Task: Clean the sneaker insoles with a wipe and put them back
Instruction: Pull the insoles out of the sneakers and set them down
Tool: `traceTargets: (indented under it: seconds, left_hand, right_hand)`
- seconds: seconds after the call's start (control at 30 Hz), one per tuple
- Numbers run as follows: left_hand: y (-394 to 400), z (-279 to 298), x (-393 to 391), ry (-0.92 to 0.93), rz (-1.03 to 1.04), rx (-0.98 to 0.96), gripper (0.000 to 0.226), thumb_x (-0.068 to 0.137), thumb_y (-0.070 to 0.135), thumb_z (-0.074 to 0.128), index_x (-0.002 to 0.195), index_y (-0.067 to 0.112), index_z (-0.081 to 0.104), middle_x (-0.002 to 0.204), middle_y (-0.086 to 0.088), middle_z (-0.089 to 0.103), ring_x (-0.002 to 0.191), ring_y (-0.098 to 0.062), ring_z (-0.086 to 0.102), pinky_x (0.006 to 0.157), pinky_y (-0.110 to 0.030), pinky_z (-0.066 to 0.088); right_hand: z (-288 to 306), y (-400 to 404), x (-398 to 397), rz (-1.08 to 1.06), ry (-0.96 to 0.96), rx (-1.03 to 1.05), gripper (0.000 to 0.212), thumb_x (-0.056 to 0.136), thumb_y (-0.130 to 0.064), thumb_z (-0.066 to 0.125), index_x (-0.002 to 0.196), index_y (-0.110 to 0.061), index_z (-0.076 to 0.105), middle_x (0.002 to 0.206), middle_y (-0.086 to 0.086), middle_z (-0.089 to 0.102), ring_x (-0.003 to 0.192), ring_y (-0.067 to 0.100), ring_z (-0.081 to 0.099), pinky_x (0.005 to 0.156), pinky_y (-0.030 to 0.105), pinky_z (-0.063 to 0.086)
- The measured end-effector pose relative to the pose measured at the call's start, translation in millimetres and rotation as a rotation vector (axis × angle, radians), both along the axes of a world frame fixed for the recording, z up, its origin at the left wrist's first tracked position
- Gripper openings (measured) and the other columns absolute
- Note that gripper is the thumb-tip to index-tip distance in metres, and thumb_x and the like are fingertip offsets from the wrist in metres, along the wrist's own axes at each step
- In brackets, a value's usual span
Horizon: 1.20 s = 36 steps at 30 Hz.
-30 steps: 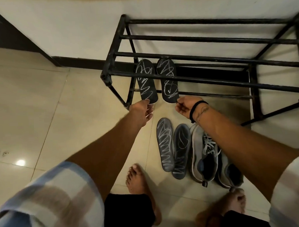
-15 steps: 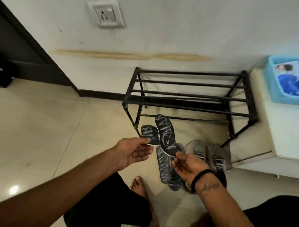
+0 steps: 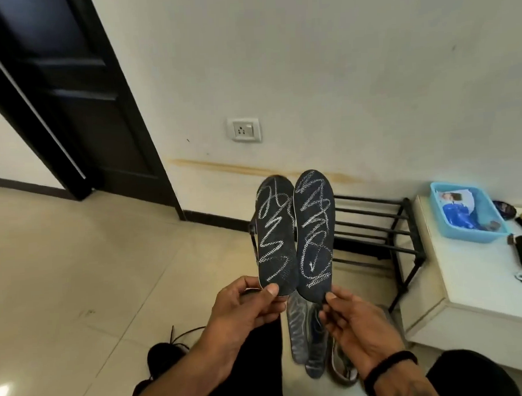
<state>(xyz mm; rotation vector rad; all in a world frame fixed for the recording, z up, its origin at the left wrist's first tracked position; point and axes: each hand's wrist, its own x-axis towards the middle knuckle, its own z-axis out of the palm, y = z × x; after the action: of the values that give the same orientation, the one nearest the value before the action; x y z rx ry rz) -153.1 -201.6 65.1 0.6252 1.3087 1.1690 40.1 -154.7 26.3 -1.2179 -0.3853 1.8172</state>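
- Two dark insoles are held up side by side, long axes upright, toes away from the person: the left insole (image 3: 275,237) and the right insole (image 3: 314,234), edges nearly touching.
- The left hand (image 3: 246,310) has its grip pinched on the left insole's heel, thumb in front; the right hand (image 3: 353,328) pinches the right one's heel the same way. Each insole rises straight up from its grip.
- Two more insoles (image 3: 308,342) lie on the floor below, between the hands, with a grey sneaker (image 3: 342,366) just right of them, partly hidden.
- A black shoe rack (image 3: 374,225) stands far behind against the wall.
- On the white worktop (image 3: 467,284) at right sits a blue basket (image 3: 466,209) holding a packet, possibly wipes; I cannot tell. Both hands are occupied, so one likely has to free itself to reach there.
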Motion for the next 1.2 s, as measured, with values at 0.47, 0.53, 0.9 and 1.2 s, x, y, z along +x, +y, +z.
traceTargets:
  seconds: [0.47,0.53,0.9,1.2]
  left_hand:
    - [-33,-55,-93,-0.083,0.377,0.01,0.03,0.095,0.013,0.071,0.118,-0.004,0.061,0.101,-0.023,0.077,0.082,-0.023,0.072,0.085,-0.035,0.063]
    - [-31,-83,-104,-0.099,0.426,-0.045,0.031,0.095,0.012,0.071,0.118,-0.006,0.061,0.102,-0.025,0.076,0.08,-0.023,0.072,0.081,-0.034,0.064]
    - [-1,-238,-144,-0.021,0.626,-0.453,0.023,0.098,0.007,0.067,0.111,-0.012,0.064,0.081,-0.017,0.068,0.061,-0.019,0.064,0.067,-0.031,0.058]
    - [31,-320,-146,0.015,0.614,-0.717,0.009,0.101,0.005,0.063,0.1,-0.004,0.063,0.076,-0.016,0.063,0.059,-0.018,0.059,0.054,-0.026,0.051]
  right_hand:
    - [-17,11,-134,0.195,-0.062,-0.029,0.023,0.094,0.011,0.053,0.116,0.008,0.061,0.104,0.024,0.074,0.087,0.033,0.074,0.065,0.034,0.063]
    - [-43,18,-151,0.224,-0.12,-0.11,0.021,0.095,0.012,0.05,0.113,0.011,0.061,0.104,0.023,0.073,0.086,0.031,0.071,0.064,0.034,0.062]
    - [-227,89,-202,0.378,-0.654,-0.326,0.023,0.088,0.002,0.067,0.109,0.011,0.064,0.095,0.021,0.072,0.047,0.022,0.069,0.044,0.027,0.053]
    - [-291,110,-232,0.492,-0.92,-0.332,0.042,0.077,0.004,0.076,0.117,0.005,0.063,0.114,0.023,0.068,0.086,0.042,0.071,0.058,0.051,0.062]
